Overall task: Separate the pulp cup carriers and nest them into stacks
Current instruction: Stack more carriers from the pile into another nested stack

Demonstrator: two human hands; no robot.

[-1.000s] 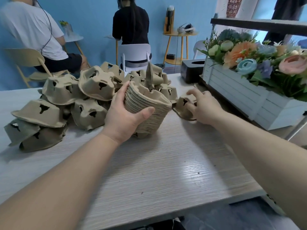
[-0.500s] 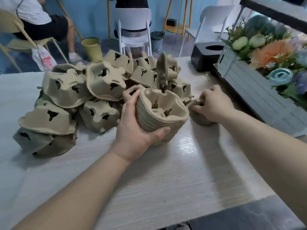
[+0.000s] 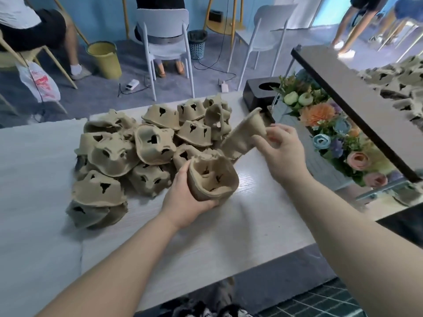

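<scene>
The left hand (image 3: 185, 202) curls its fingers around the nested stack of tan moulded-pulp cup carriers (image 3: 214, 177), cavity upward to receive. The right hand (image 3: 280, 149) apparently pinches one loose tan pulp carrier (image 3: 243, 133) just beyond its fingertips, above the pale wood-grain counter (image 3: 229, 236).

Left hand (image 3: 185, 200) hides nested stack (image 3: 214, 179) underside; lifted carrier (image 3: 246, 136) motion-blurred; pile (image 3: 128, 152) lower carriers buried; seated people cropped at top.
</scene>
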